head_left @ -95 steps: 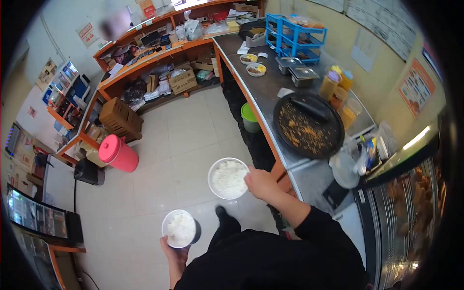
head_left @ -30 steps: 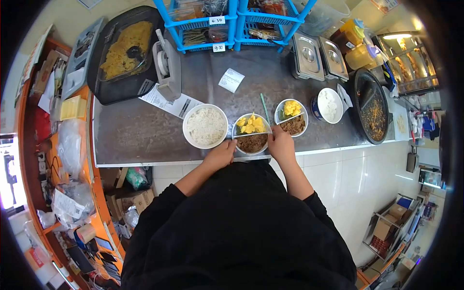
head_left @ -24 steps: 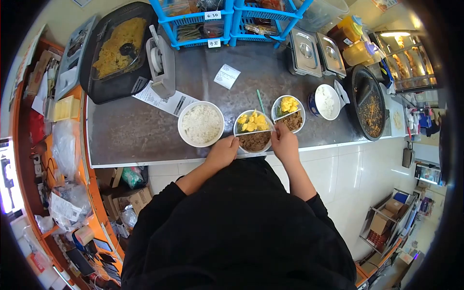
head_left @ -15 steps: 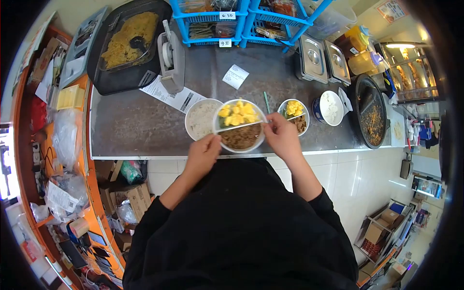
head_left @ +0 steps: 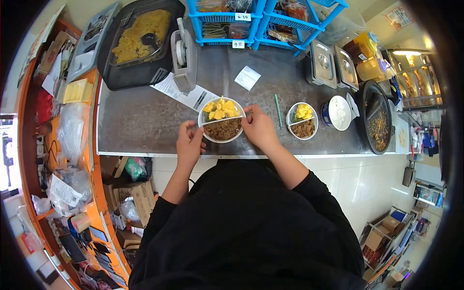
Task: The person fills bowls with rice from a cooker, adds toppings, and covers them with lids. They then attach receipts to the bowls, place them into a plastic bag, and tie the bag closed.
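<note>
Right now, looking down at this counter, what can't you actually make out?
All from the head view:
- Whatever lies beneath the divided tray is covered by the tray itself.
- Whether the left hand and right hand grip its rim or only press on it is too small to tell.
- Lidded steel pans: the lids hide their contents.
- Paper slip: the print is too small to read.

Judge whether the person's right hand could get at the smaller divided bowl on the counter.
Probably yes, once it lets go: the right hand grips the larger divided bowl, and the smaller divided bowl stands uncovered just beyond, with only a flat green stick between.
</note>
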`<state>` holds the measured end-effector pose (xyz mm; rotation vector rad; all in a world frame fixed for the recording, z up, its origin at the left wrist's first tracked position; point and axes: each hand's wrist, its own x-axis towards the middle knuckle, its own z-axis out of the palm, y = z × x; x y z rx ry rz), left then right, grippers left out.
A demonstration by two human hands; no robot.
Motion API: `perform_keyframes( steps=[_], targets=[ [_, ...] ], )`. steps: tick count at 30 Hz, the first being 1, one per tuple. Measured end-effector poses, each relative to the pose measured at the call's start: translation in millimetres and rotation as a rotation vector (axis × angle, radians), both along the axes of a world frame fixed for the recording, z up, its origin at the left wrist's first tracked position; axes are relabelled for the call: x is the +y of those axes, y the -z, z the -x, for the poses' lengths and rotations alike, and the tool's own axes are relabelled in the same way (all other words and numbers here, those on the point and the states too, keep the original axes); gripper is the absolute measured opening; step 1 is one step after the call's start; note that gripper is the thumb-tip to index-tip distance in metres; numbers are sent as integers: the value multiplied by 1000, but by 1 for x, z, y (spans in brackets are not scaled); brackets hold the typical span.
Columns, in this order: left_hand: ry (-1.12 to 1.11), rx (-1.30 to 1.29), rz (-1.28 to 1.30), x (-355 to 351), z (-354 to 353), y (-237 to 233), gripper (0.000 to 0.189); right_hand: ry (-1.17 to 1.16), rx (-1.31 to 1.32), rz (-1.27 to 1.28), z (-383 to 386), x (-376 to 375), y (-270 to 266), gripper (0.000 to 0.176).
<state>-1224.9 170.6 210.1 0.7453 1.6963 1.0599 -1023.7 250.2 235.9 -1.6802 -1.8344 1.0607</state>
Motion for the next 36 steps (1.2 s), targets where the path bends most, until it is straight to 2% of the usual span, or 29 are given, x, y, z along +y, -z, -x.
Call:
perform_keyframes(
  steps=[2,4,7,10,13,15,17,19,21,25,27,31,34,36],
  targets=[
    [6,-158,-51,3,1,2,40,26,79,82,-4,3,11,20],
    [-6,-205,-31,8,-1,4,40,67,230,226,-11,14,34,20],
    [-34,-248,0,17,-9,2,37,95,363,459,-25,27,28,24],
    [-46,-134,-11,32,-15,6,33,46,105,209,-34,34,40,31],
    [-27,21,-91,46,-25,9,32,-29,48,38,-34,31,35,40],
    [-25,38,-136,53,-24,19,32,-55,56,60,-31,32,28,40],
    [-94,-53,-74,54,-26,20,30,-74,104,75,-30,35,35,40],
    [-93,-95,-77,54,-25,20,31,-119,24,4,-27,36,35,37],
    [-69,41,-165,55,-28,19,31,-164,-82,-28,-25,38,34,35],
    [-12,226,-193,62,-27,20,31,-141,-29,-76,-23,38,27,36],
    [-36,167,-217,62,-28,25,31,-154,61,-102,-24,44,39,37],
    [-93,41,-204,66,-28,37,31,-188,63,-44,-25,47,42,38],
    [-104,129,-304,64,-34,33,28,-143,79,-60,-33,38,38,37],
    [-314,359,-504,63,-46,13,26,-56,149,-106,-53,25,31,36]
  ],
)
